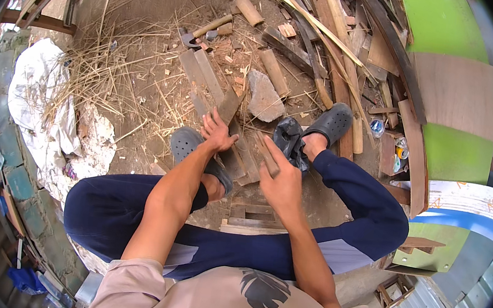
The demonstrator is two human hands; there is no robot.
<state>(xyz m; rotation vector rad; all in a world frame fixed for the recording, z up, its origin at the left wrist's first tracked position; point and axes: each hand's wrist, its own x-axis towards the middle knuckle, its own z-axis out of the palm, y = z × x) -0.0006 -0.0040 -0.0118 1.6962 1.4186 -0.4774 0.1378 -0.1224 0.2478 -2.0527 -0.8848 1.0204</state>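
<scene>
A beige shirt (199, 301) fills the near edge; past it, the right hand (284, 190) is clamped on a short wooden piece (267, 154) whose long axis slants away to the left, just right of the planks (208, 76). The left hand (218, 135), nearer those planks, lies over them, whether gripping I cannot tell; its palm hides some wood, and a crumpled black thing (288, 135) by the right shoe (331, 122) is hard to make out
</scene>
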